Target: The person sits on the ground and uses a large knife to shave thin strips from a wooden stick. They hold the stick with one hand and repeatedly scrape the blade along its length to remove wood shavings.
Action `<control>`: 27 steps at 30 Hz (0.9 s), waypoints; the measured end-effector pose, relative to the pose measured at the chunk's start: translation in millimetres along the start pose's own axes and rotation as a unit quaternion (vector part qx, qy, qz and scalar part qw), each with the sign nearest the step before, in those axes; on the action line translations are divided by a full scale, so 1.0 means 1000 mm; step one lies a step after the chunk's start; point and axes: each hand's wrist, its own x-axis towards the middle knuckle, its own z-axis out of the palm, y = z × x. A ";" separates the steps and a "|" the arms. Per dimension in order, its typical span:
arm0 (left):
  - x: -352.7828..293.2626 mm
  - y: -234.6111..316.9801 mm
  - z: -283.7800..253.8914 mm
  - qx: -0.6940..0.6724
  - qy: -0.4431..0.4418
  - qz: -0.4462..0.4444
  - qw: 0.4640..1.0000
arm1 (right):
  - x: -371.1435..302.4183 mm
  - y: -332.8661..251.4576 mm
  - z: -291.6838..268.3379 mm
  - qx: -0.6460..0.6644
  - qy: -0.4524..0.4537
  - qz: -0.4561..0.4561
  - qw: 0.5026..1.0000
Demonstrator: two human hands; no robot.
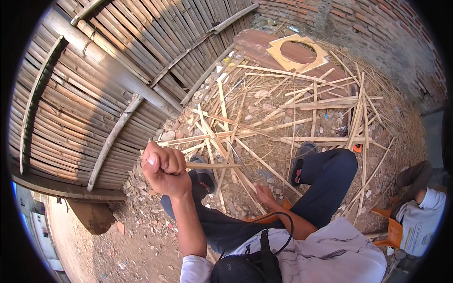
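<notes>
Fingers (175,161) of the left hand (164,170) clench a flat, pale wooden strip (214,166); the right hand's (266,195) hold I cannot tell.

On my left I have a bamboo-pole wall (134,35), crossed by a thick round beam (106,56) and patched with sunlight and shadow. Ahead to my right stands a weathered brick wall (373,35). Below me is stony earthen ground (141,243); an orange chair (395,232) sits rightward.
</notes>
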 end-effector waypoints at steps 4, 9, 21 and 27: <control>0.006 -0.010 0.006 -0.024 -0.025 0.023 0.999 | 0.024 -0.032 -0.033 0.002 0.015 0.153 0.988; 0.004 -0.007 0.008 -0.015 -0.028 0.013 0.999 | -0.014 -0.049 -0.011 0.052 0.020 0.146 0.988; 0.036 -0.018 0.002 0.069 0.130 0.018 0.989 | -0.037 -0.082 -0.008 -0.080 0.058 -0.284 0.954; 0.039 -0.016 -0.007 0.028 0.097 -0.003 0.995 | -0.045 -0.096 -0.016 -0.078 -0.058 -0.121 0.988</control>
